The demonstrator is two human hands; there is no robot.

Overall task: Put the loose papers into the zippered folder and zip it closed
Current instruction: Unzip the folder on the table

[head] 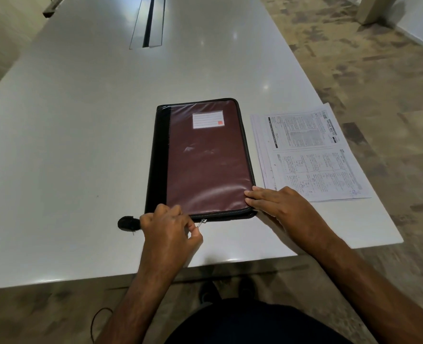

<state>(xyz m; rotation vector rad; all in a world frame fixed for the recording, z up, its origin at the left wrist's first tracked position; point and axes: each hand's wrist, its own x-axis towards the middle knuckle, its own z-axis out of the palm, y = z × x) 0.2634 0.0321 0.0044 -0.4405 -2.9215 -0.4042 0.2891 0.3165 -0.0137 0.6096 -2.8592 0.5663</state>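
Observation:
A brown zippered folder point(206, 160) with a black spine and a white label lies flat on the white table point(81, 145), its cover down. My left hand point(170, 227) pinches the metal zipper pull point(202, 222) at the folder's near edge. My right hand point(277, 204) rests flat, fingertips touching the folder's near right corner. A stack of printed loose papers point(309, 155) lies on the table just right of the folder, close to the table's right edge.
A black fabric tab point(128, 223) sticks out beside my left hand. A cable slot point(148, 22) is set into the far middle of the table. The near table edge runs just below my wrists. Patterned floor lies to the right.

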